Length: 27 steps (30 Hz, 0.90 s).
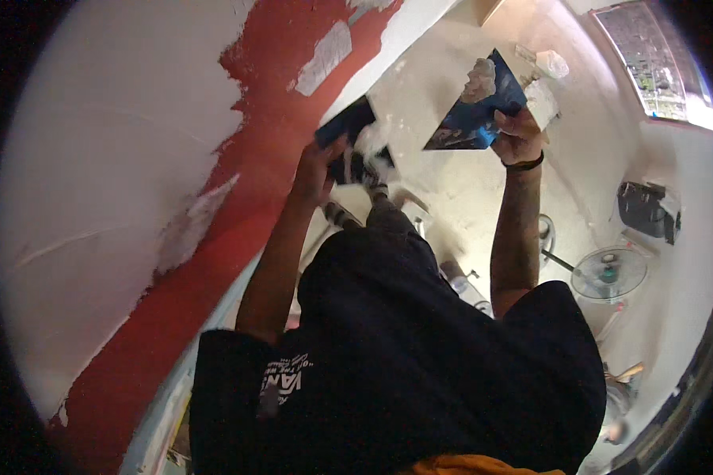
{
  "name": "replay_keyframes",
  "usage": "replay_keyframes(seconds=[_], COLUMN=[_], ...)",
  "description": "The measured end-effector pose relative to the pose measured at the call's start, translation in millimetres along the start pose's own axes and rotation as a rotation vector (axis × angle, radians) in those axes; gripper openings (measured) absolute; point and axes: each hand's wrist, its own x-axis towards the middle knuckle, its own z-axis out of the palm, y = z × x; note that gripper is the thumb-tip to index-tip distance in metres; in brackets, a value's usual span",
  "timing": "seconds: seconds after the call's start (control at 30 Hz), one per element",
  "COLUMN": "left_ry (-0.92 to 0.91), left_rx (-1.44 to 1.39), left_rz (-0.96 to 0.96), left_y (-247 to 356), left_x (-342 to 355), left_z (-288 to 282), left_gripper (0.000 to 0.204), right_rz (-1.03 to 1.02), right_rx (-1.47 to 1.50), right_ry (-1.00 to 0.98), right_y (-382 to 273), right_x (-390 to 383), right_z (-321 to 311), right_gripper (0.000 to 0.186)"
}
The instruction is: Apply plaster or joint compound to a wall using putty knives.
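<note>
While white plaster already covers most of the wall (111, 158), a broad red band (238, 222) of bare paint runs slantwise down it, and that band is the landmark for everything else in the room. Just beside its upper stretch, the person's left hand (318, 170) is wrapped around the handle of a dark blue trowel (347, 123), fingers curled tight; the blade's long axis runs up and away from the hand, roughly along the band's edge, with wet white plaster smeared by the knuckles. Farther from the red band, out over the pale floor (459, 190), the right hand (519, 134) is closed on the lower edge of a blue hawk board (475, 115), which tilts toward the trowel and carries a grey-white lump of plaster (480, 79) at its high end. A dark band circles that wrist. The plaster lump thus lies to the right of the trowel blade and near it, though apart from it, and the left hand is plainly the nearer of the two to the red band. Well away from the band, a standing fan (608, 273) and a dark box (648, 210) sit on the floor.
</note>
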Motion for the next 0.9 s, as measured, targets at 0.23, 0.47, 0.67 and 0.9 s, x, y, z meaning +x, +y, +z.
replay_keyframes(seconds=[0.23,0.47,0.67,0.9], left_ry=[0.067,0.136,0.128,0.228], left_rx=[-0.374,-0.193,-0.259,-0.382], left_rz=[-0.328,-0.33,-0.28,-0.317], left_y=[23.8,29.4,45.6,18.2], left_x=[-93.4,-108.7,-104.9,-89.6], left_z=[-33.0,-60.9,-37.6,-44.7], left_gripper=[0.034,0.027,0.029,0.032], right_rz=[-0.095,-0.068,-0.207,-0.256], right_rx=[-0.454,0.11,-0.158,-0.88], right_ry=[0.512,0.51,0.792,1.028], right_y=[104.5,146.2,148.1,151.8], right_x=[18.9,123.9,198.5,270.3], right_z=[-33.6,-69.0,-116.6,-130.0], right_gripper=[0.022,0.024,0.02,0.026])
